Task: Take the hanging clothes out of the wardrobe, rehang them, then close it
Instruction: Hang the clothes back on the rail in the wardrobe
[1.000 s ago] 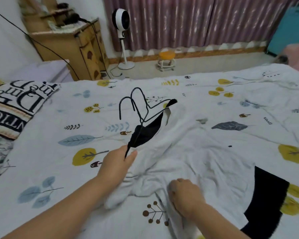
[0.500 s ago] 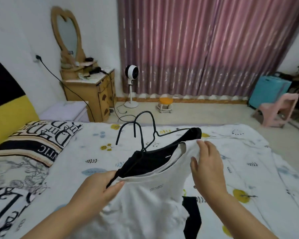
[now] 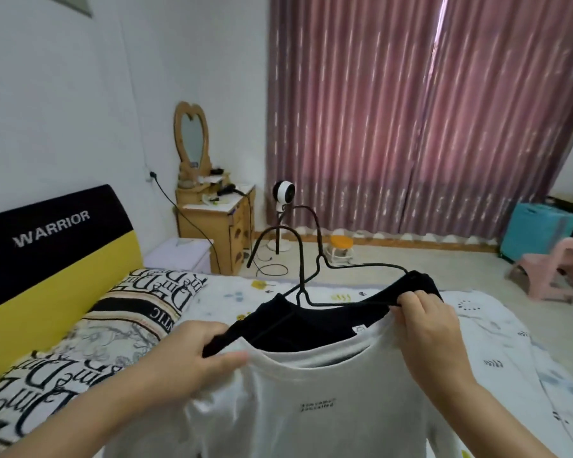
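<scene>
White cotton shirt (image 3: 311, 401) and one black garment (image 3: 315, 325) were held up together above the bed (image 3: 497, 338), both threaded on wire hangers (image 3: 311, 259); two black hooks counted, standing side by side above the collars. Black garment sat behind the white one, its neckline showing inside the white collar. Left hand (image 3: 186, 358) gripped the left shoulder of the pair, thumb over the white fabric and fingers curled round the black edge. Right hand (image 3: 427, 328) pinched the right shoulder, fingertips closed on the black fabric at the hanger's end. White shirt carried a small line of dark print on the chest, too small to read. Wardrobe not in view. Bed below carried a leaf-patterned white sheet and one lettered pillow (image 3: 119, 325) at the left, against a black and yellow headboard (image 3: 57, 252) marked WARRIOR. Beyond the bed: one wooden dressing table (image 3: 219, 226) with a heart-shaped mirror (image 3: 191, 133), small items on its top including what looked like a hair dryer; one white standing fan (image 3: 283, 196); one small orange stool (image 3: 341, 246); one pink chair (image 3: 556, 266); one teal case (image 3: 536, 229). Mauve curtains (image 3: 411, 110) covered the far wall. One dark cable ran from a wall socket down behind the table.
</scene>
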Demonstrator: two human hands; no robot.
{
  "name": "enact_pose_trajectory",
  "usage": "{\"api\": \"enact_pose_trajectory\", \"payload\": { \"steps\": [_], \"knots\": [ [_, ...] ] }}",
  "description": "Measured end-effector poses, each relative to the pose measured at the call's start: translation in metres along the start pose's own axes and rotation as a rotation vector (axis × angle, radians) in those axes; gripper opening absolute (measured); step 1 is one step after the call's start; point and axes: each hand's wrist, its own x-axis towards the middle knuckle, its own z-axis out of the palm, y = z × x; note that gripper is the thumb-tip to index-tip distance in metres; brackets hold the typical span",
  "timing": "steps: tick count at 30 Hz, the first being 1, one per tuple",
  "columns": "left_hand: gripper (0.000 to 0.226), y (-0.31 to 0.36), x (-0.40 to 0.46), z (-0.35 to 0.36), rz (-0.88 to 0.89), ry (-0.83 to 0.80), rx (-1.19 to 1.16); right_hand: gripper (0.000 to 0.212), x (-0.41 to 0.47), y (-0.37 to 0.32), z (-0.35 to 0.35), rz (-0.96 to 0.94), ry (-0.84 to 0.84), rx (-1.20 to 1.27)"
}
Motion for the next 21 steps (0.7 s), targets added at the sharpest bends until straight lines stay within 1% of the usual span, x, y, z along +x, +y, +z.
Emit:
{"api": "enact_pose_trajectory", "payload": {
  "steps": [1,2,3,4,5,7,9,10,11,12,13,16,17,19,21],
  "knots": [
    [0.056,0.005,-0.012,-0.010,0.004,0.032,-0.029,0.029,0.002,-0.008,-0.009,0.000,0.020,-0.005],
    [0.062,0.009,-0.024,-0.020,-0.004,0.069,-0.072,0.028,0.004,-0.015,-0.018,0.002,0.037,-0.002],
    [0.063,0.010,-0.036,-0.029,-0.015,0.104,-0.120,0.026,0.007,-0.022,-0.026,0.004,0.042,0.009],
    [0.063,0.011,-0.049,-0.038,-0.032,0.106,-0.179,0.026,0.010,-0.028,-0.033,0.005,0.041,0.020],
    [0.066,0.012,-0.062,-0.046,-0.040,0.105,-0.223,0.026,0.013,-0.036,-0.040,0.003,0.041,0.019],
    [0.082,0.014,-0.088,-0.061,-0.036,0.102,-0.261,0.029,0.021,-0.051,-0.052,-0.015,0.051,0.008],
    [0.088,0.018,-0.114,-0.072,-0.020,0.123,-0.284,0.030,0.028,-0.065,-0.060,-0.044,0.079,0.011],
    [0.085,0.023,-0.126,-0.076,-0.029,0.131,-0.293,0.028,0.031,-0.072,-0.063,-0.071,0.095,0.016],
    [0.074,0.027,-0.137,-0.080,-0.047,0.138,-0.313,0.025,0.035,-0.079,-0.064,-0.096,0.112,0.031],
    [0.056,0.032,-0.147,-0.082,-0.051,0.146,-0.347,0.023,0.039,-0.085,-0.064,-0.115,0.131,0.054],
    [0.045,0.038,-0.156,-0.084,-0.058,0.154,-0.365,0.025,0.042,-0.091,-0.063,-0.123,0.149,0.086],
    [0.049,0.051,-0.185,-0.092,-0.094,0.199,-0.312,0.044,0.052,-0.112,-0.065,-0.105,0.153,0.201],
    [0.048,0.059,-0.195,-0.093,-0.091,0.198,-0.286,0.045,0.054,-0.120,-0.068,-0.108,0.147,0.237],
    [0.048,0.070,-0.216,-0.095,-0.111,0.215,-0.219,0.032,0.059,-0.135,-0.073,-0.112,0.130,0.310],
    [0.048,0.078,-0.237,-0.094,-0.182,0.264,-0.112,0.024,0.061,-0.148,-0.078,-0.121,0.092,0.404]
  ]
}}
